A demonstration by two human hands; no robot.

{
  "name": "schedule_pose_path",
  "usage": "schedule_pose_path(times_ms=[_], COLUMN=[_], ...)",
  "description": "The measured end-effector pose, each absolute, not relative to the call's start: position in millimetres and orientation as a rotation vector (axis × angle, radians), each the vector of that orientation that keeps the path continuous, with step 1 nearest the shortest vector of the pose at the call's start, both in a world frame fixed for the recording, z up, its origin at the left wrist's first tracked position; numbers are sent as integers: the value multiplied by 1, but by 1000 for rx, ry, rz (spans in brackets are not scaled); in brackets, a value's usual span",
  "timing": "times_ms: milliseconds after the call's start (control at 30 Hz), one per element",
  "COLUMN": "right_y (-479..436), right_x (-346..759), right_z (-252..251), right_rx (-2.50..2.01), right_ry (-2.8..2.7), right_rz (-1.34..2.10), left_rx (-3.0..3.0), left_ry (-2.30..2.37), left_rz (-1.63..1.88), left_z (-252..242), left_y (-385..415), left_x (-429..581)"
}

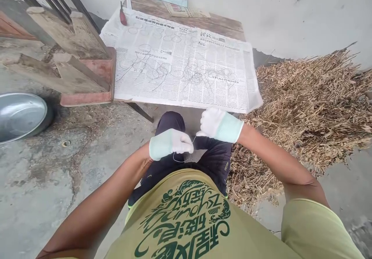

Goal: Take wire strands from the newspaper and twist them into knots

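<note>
Both my hands wear white gloves and are held close together over my lap. My left hand [171, 143] is closed in a pinch on a thin pale thread [186, 150] that loops down below it. My right hand [216, 123] is a closed fist gripping the other end of the same thread. Just ahead lies a spread newspaper [183, 63] on a low wooden table [223, 24], with several loops of thin line laid out on it.
A pile of dry straw [308, 96] lies on the ground to the right. Wooden steps [66, 46] stand at the left, a metal basin [20, 114] below them. A small red tool [123, 17] rests at the newspaper's far left corner. The floor is concrete.
</note>
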State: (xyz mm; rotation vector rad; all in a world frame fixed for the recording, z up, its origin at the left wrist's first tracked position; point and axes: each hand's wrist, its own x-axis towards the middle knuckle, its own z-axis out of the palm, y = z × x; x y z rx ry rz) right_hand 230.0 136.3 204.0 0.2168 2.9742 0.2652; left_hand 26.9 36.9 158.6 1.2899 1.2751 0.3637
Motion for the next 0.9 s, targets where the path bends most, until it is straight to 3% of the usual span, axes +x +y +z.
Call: schedule_pose_path(times_ms=[367,667,900], right_y=[139,134,146], right_x=[227,223,247], right_z=[173,173,189], right_rx=[386,486,918], right_ry=[3130,2950,2820], right_rz=[-106,137,30], left_rx=[1231,1196,1188], left_ry=[1306,1339,1383], left_rz=[397,461,550], left_z=[147,142,136], left_y=[37,34,30], left_x=[27,31,26])
